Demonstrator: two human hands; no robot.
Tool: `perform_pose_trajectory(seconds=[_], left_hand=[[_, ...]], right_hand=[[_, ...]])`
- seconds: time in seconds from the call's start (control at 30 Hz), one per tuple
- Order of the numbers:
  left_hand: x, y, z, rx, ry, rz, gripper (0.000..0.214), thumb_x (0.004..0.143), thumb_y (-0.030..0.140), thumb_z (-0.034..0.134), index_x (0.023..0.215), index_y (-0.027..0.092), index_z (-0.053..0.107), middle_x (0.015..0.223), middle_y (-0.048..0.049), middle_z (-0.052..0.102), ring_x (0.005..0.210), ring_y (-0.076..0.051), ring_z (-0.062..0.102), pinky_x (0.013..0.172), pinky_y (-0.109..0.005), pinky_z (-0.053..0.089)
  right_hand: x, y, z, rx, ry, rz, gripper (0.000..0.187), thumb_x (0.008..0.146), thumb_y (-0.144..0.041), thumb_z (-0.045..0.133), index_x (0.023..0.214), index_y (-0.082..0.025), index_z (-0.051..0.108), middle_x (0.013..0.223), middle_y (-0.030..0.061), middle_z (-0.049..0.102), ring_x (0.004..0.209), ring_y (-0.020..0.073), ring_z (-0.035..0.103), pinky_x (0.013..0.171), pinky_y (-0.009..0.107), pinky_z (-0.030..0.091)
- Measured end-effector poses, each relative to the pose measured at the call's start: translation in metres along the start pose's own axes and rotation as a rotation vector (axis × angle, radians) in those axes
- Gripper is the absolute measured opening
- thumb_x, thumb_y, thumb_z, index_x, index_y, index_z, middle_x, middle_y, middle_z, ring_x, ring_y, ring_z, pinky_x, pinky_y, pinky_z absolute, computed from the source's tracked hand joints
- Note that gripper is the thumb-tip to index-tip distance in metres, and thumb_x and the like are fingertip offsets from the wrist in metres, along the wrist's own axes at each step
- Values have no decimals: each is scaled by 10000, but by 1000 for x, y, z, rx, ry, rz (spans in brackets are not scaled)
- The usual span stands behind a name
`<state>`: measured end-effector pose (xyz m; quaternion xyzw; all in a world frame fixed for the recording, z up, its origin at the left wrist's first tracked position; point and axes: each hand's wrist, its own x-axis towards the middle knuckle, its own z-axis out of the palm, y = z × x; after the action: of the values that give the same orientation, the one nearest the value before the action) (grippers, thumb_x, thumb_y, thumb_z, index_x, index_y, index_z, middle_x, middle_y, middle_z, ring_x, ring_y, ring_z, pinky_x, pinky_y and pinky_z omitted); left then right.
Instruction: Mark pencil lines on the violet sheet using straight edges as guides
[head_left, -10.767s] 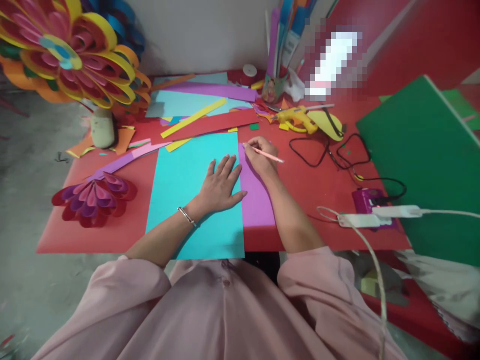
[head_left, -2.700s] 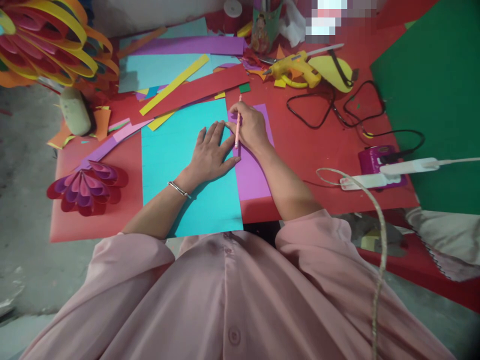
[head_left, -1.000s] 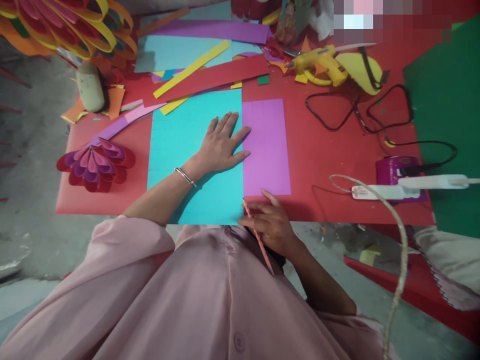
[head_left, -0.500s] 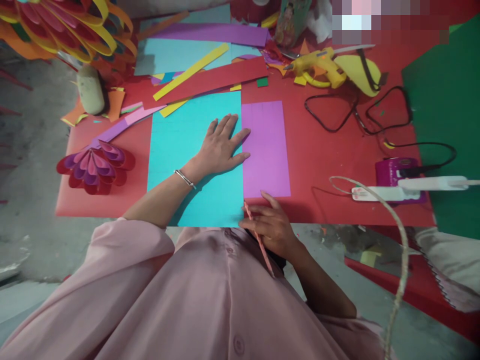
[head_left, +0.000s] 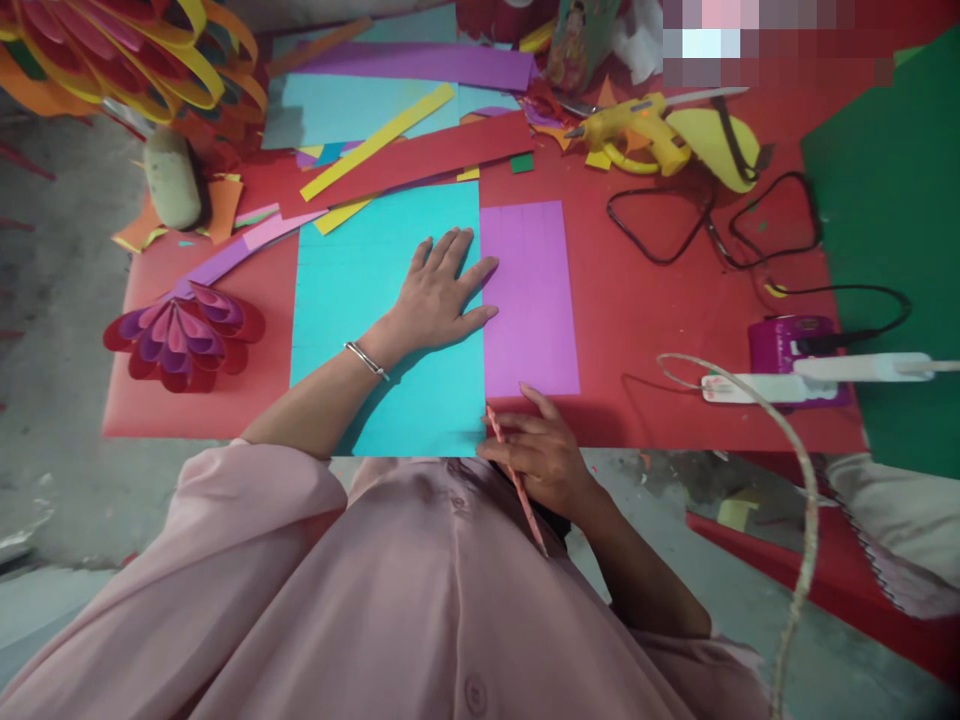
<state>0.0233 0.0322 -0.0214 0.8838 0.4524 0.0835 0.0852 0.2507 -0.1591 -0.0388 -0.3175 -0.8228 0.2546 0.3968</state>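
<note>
My left hand lies flat with fingers spread on a turquoise paper sheet, its fingertips at the seam with a purple sheet lying beside it on the red table. Faint pencil lines cross the purple sheet. My right hand is closed round a pink pencil at the table's near edge, the pencil tip touching the bottom corner of the turquoise sheet just below the purple one.
A yellow glue gun and black cables lie at the back right. A power strip, a green board, paper strips, a folded paper flower and a big quilled flower surround the sheets.
Since 2.7 s ago my right hand with the pencil came from the sheets' top down to the near edge. Over the last second both hands barely moved.
</note>
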Motion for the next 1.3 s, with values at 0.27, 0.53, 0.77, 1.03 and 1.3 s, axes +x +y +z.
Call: perform_pose_trajectory(seconds=[0.27, 0.53, 0.77, 1.03, 1.3], left_hand=[[-4, 1, 6, 50, 77, 29, 703, 1008, 708, 488, 1565, 281, 527, 1749, -149, 299, 1610, -409, 279, 1287, -636, 184], [-3, 2, 9, 129, 94, 38, 693, 1003, 666, 550, 1565, 260, 533, 1729, -193, 319, 1587, -439, 323, 1264, -664, 253], [-3, 2, 9, 125, 108, 43, 687, 1002, 665, 551, 1561, 267, 539, 1733, -183, 316, 1584, -438, 330, 1266, -665, 254], [-3, 1, 9, 148, 97, 48, 699, 1005, 669, 542, 1569, 257, 532, 1724, -202, 325, 1581, -449, 333, 1259, -668, 266], [-3, 2, 5, 66, 70, 33, 707, 1008, 697, 503, 1582, 285, 510, 1749, -161, 294, 1607, -424, 283, 1275, -657, 205]], right_hand=[[3, -4, -1, -31, 11, 13, 276, 998, -95, 609, 1124, -285, 765, 914, -43, 827, 1073, 154, 748, 1329, 484, 273], [4, -5, -1, -44, 29, 11, 243, 1037, -153, 590, 1137, -292, 764, 932, -22, 832, 1066, 165, 749, 1295, 519, 339], [3, -4, -1, -40, 15, 21, 268, 1020, -145, 598, 1152, -306, 767, 944, -21, 837, 1054, 176, 758, 1280, 545, 372], [4, -5, -1, -46, 18, 16, 253, 1022, -144, 604, 1135, -301, 767, 911, -35, 827, 1052, 166, 749, 1293, 504, 349], [3, -1, -1, -48, -2, -14, 262, 1014, -123, 602, 1138, -293, 758, 950, -36, 836, 1079, 163, 751, 1308, 511, 314]])
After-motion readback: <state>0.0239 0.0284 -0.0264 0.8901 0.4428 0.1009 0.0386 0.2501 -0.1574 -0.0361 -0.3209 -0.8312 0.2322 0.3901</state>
